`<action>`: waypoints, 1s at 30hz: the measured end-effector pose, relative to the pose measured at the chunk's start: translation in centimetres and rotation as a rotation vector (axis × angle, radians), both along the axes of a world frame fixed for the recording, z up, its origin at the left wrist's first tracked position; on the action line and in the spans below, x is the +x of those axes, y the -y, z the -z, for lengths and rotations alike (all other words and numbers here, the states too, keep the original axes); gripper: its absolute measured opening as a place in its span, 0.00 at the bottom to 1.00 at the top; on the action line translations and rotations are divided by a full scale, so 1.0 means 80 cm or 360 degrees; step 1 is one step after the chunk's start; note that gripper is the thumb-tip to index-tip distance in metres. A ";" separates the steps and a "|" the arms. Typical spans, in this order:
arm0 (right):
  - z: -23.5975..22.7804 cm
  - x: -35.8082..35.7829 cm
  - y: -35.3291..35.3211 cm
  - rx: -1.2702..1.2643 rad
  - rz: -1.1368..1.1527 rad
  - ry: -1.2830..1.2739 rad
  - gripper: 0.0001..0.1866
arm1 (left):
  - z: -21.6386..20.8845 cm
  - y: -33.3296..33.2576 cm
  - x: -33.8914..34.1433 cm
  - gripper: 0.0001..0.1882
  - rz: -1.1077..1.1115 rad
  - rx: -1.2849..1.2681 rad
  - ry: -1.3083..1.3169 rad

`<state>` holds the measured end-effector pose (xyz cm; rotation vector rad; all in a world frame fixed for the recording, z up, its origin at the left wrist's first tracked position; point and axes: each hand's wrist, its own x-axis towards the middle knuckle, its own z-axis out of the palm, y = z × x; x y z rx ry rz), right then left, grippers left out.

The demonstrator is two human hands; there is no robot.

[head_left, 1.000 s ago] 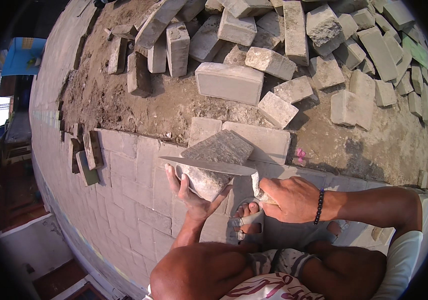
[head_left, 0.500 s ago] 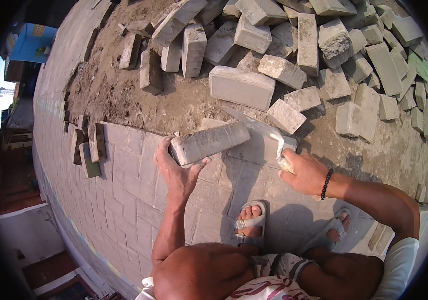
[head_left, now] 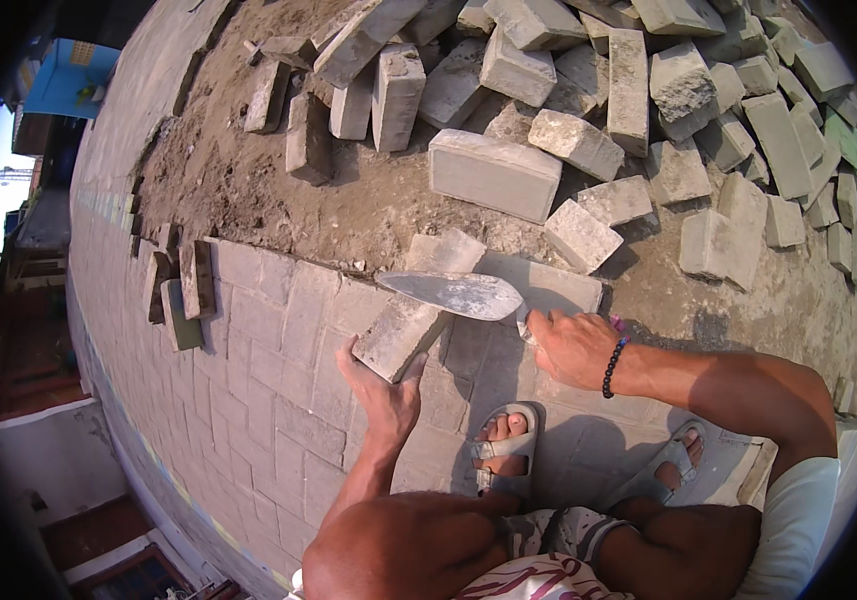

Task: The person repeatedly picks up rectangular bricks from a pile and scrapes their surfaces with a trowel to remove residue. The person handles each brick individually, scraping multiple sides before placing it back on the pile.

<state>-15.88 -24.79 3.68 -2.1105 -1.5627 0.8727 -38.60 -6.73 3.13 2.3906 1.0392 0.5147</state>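
Observation:
My left hand (head_left: 386, 395) is closed around the near end of a grey paving block (head_left: 396, 335), held tilted with its far end pointing away and to the right. My right hand (head_left: 574, 347) grips the handle of a trowel (head_left: 464, 296). The grey, pointed blade lies over the far end of the block and points left; whether it touches the block I cannot tell. Most of the handle is hidden in my fingers. Beyond the blade, a pale block (head_left: 449, 250) lies at the edge of the laid paving (head_left: 284, 400).
A large heap of loose blocks (head_left: 574, 140) covers the far right on bare soil (head_left: 249, 190). Several blocks (head_left: 184, 300) stand together on the paving at the left. My sandalled feet (head_left: 505, 448) are just nearer than my hands.
The trowel has swung left from beyond the block to over its far end. The block has turned, its far end coming closer and more upright in my left hand.

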 end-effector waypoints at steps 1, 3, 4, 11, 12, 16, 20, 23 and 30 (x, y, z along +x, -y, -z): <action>0.008 0.019 -0.007 -0.0105 0.0060 0.0021 0.12 | 0.003 0.002 -0.003 0.46 -0.0034 -0.0044 0.0026; 0.001 0.052 -0.029 -0.0284 0.0180 -0.0076 0.15 | 0.004 0.003 -0.016 0.45 -0.0114 -0.0339 0.0238; -0.004 0.061 -0.034 -0.0374 0.0242 -0.0124 0.16 | 0.003 0.003 -0.023 0.44 -0.0152 -0.0486 0.0344; -0.020 0.040 -0.012 -0.0323 0.0500 -0.0707 0.23 | 0.045 -0.019 -0.073 0.42 -0.0321 -0.0567 -0.0044; -0.011 0.031 -0.008 -0.0305 0.0543 -0.0812 0.24 | 0.047 -0.019 -0.074 0.43 -0.0341 -0.0565 -0.0069; -0.016 0.015 -0.005 -0.0189 0.0575 -0.1048 0.23 | 0.048 -0.013 -0.074 0.45 -0.0372 -0.0541 -0.0134; -0.015 -0.003 -0.009 -0.0140 0.0458 -0.1282 0.23 | 0.054 -0.015 -0.080 0.46 -0.0327 -0.0539 -0.0106; 0.042 -0.018 -0.006 -0.0389 0.0330 -0.1056 0.19 | 0.048 -0.017 -0.080 0.45 -0.0260 -0.0313 -0.0194; 0.040 0.027 -0.017 -0.0455 0.0329 -0.0846 0.25 | 0.011 -0.019 -0.053 0.34 -0.0488 -0.1239 0.0426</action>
